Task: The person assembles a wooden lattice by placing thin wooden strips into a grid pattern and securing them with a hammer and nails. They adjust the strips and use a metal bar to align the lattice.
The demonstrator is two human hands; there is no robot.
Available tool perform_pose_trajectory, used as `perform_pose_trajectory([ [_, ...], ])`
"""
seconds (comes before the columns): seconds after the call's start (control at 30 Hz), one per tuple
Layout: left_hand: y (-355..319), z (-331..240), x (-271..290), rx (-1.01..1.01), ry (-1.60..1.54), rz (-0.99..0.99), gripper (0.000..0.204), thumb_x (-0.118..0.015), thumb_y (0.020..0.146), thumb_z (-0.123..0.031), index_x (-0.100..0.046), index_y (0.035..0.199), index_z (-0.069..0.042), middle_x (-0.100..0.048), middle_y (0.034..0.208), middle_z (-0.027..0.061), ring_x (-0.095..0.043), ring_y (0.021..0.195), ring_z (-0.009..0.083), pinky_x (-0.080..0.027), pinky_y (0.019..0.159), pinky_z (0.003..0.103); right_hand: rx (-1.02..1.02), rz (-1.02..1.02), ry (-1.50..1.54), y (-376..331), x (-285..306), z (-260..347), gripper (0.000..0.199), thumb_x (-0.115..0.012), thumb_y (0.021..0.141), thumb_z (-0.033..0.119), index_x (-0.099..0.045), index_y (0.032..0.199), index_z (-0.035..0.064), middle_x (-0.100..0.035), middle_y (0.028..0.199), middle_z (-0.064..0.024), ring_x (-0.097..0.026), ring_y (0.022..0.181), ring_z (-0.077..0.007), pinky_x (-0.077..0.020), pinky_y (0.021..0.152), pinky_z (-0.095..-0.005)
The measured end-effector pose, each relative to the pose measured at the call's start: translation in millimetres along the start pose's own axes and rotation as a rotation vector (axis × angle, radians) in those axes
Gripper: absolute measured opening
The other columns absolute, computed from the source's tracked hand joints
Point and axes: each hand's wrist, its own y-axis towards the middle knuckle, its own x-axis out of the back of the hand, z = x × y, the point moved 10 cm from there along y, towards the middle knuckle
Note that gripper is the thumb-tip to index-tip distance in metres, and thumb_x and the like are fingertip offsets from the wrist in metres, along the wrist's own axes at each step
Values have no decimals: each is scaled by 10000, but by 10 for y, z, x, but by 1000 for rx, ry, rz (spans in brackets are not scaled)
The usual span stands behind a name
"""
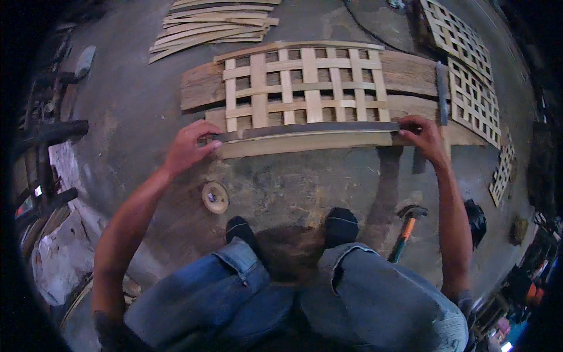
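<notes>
A woven lattice panel (311,85) of pale flat strips lies on rough wooden boards (412,73) in front of me. Along its near edge runs a long, thin, dark strip (311,128), straight and flat; its material I cannot make out. My left hand (192,145) pinches the strip's left end between thumb and fingers. At the opposite end my right hand (423,138) grips it in the same way, near the panel's right corner. A pale wood edge (305,143) shows just below the strip.
Loose pale strips (217,24) lie in a pile at far left. More lattice panels (469,76) rest at right, beside a grey flat bar (442,94). A hammer (406,232) lies by my right foot (341,226), and a small round bowl (214,197) stands near my left foot (240,229).
</notes>
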Motion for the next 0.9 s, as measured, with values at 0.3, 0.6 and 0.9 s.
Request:
perform_pose_trajectory([
  [0.3, -22, 21, 4, 30, -39, -11, 254, -722, 826, -158, -658, 1035, -27, -641, 996, 98, -633, 896, 231, -516, 787, 327, 22, -5, -31, 7, 9, 23, 271, -719, 794, 40, -672, 1059, 6, -676, 956, -36, -617, 892, -118, -501, 825, -277],
  [0.6, -16, 45, 5, 22, -47, -15, 263, -731, 823, -174, -655, 1034, -36, -635, 981, 91, -634, 882, 221, -520, 780, 318, -14, 34, -26, 32, -2, -23, 297, -726, 792, 7, -671, 1084, 1, -690, 1006, -68, -644, 931, -141, -524, 841, -294],
  [0.9, 2, 27, 2, 2, -85, -2, 257, -733, 821, -173, -646, 1011, -24, -625, 970, 82, -625, 869, 210, -511, 765, 320, 40, 9, -126, 33, 18, 68, 304, -735, 786, 38, -676, 1084, 16, -683, 983, -55, -631, 927, -133, -515, 822, -283],
])
